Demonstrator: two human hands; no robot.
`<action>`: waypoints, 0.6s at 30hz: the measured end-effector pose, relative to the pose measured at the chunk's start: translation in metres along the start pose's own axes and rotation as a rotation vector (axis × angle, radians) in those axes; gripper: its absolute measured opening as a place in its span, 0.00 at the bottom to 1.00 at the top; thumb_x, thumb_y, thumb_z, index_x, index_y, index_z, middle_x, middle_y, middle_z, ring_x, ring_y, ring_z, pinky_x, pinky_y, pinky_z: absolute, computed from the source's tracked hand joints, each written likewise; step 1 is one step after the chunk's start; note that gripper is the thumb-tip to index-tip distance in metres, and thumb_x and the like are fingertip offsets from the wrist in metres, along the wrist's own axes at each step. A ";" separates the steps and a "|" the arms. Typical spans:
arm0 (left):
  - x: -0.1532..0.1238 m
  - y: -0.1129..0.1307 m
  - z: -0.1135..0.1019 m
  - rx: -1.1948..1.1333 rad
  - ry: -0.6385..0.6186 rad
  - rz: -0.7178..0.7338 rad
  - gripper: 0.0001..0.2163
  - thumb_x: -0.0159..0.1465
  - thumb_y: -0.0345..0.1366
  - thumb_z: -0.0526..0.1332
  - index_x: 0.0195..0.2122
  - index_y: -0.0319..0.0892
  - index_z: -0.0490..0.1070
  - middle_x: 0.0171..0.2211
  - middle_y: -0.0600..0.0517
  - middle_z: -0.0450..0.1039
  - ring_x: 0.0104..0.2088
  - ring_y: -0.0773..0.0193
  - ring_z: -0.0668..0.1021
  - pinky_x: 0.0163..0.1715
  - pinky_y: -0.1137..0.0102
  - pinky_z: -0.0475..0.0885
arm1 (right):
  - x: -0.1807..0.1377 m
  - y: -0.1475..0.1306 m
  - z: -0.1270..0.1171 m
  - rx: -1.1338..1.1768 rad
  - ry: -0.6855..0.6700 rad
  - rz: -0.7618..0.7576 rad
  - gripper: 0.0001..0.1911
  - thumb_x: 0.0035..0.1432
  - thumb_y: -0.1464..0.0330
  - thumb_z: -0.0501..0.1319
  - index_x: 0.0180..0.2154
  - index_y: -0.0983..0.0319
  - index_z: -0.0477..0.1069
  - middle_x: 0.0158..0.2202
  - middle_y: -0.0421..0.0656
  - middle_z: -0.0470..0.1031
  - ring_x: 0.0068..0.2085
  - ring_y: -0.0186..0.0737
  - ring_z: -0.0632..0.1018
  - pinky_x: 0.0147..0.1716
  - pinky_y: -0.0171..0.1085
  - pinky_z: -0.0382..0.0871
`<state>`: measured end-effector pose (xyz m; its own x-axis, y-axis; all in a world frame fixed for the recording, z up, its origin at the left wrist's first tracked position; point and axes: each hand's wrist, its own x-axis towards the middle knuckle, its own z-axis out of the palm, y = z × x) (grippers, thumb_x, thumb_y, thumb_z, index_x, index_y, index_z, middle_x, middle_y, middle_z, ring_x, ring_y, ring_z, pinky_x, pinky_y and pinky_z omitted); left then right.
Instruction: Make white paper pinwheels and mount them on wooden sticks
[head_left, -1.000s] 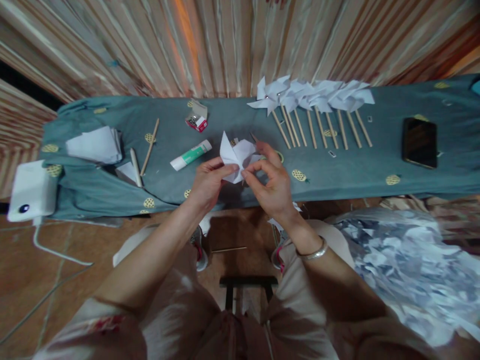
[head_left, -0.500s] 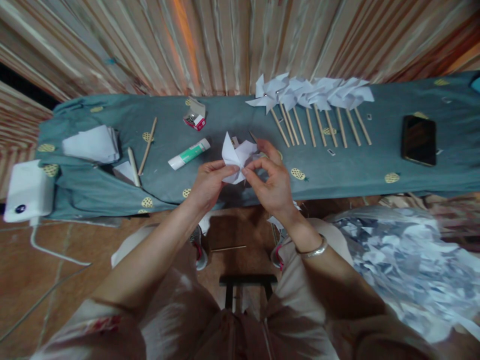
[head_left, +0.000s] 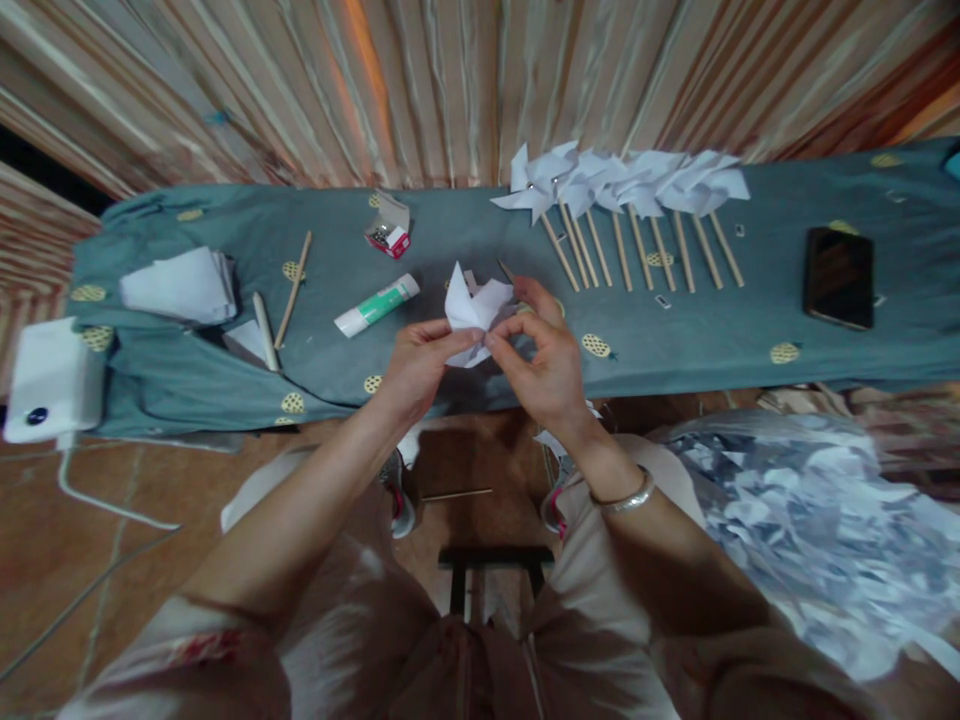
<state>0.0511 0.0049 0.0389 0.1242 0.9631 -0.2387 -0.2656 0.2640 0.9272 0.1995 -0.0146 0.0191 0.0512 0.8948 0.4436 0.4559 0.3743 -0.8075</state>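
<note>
Both my hands hold a white folded paper pinwheel head (head_left: 474, 305) above the near edge of a teal cloth-covered table (head_left: 675, 340). My left hand (head_left: 417, 368) pinches its lower left part. My right hand (head_left: 544, 365) pinches its right side with thumb and forefinger; a silver bangle sits on that wrist. A green and white glue stick (head_left: 376, 305) lies just left of the paper. A small open red and white box of pins (head_left: 390, 232) stands behind it.
Several finished paper pinwheels on wooden sticks (head_left: 630, 215) lie in a row at the back right. A black phone (head_left: 838, 276) lies far right. A stack of white paper (head_left: 180, 285), loose sticks (head_left: 294, 288) and a white device (head_left: 49, 378) are at the left. A bag of paper scraps (head_left: 810, 520) is by my right knee.
My hands stay pinched on the paper; its flaps have been folded slightly closer together. The view has shifted a little.
</note>
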 end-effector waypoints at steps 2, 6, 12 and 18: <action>0.000 -0.001 0.000 -0.001 -0.001 0.011 0.08 0.47 0.36 0.74 0.27 0.41 0.81 0.25 0.53 0.79 0.27 0.67 0.77 0.35 0.69 0.71 | 0.000 0.000 0.000 -0.013 0.004 -0.010 0.07 0.60 0.64 0.63 0.31 0.58 0.71 0.63 0.45 0.66 0.65 0.47 0.67 0.63 0.54 0.61; 0.001 -0.003 0.000 0.016 0.013 0.022 0.08 0.47 0.37 0.74 0.28 0.41 0.81 0.27 0.53 0.80 0.28 0.66 0.76 0.34 0.69 0.71 | -0.001 0.002 0.000 -0.029 0.007 -0.022 0.06 0.60 0.64 0.63 0.31 0.58 0.71 0.63 0.44 0.66 0.64 0.47 0.68 0.63 0.54 0.61; 0.001 -0.003 0.000 0.002 0.019 0.020 0.09 0.46 0.37 0.74 0.27 0.41 0.81 0.25 0.54 0.79 0.25 0.68 0.75 0.31 0.71 0.69 | 0.000 -0.002 -0.001 -0.024 0.000 -0.021 0.05 0.58 0.66 0.64 0.30 0.58 0.72 0.62 0.44 0.67 0.63 0.47 0.69 0.63 0.53 0.62; 0.001 0.000 0.001 0.097 0.037 0.063 0.06 0.49 0.37 0.72 0.26 0.42 0.81 0.24 0.54 0.78 0.25 0.66 0.74 0.31 0.70 0.69 | 0.004 -0.007 -0.009 0.021 0.085 0.034 0.06 0.58 0.62 0.65 0.32 0.57 0.75 0.61 0.44 0.68 0.64 0.47 0.68 0.64 0.53 0.61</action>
<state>0.0518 0.0057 0.0391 0.0741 0.9794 -0.1878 -0.1780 0.1983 0.9639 0.2041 -0.0163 0.0301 0.1420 0.8834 0.4465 0.4337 0.3500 -0.8303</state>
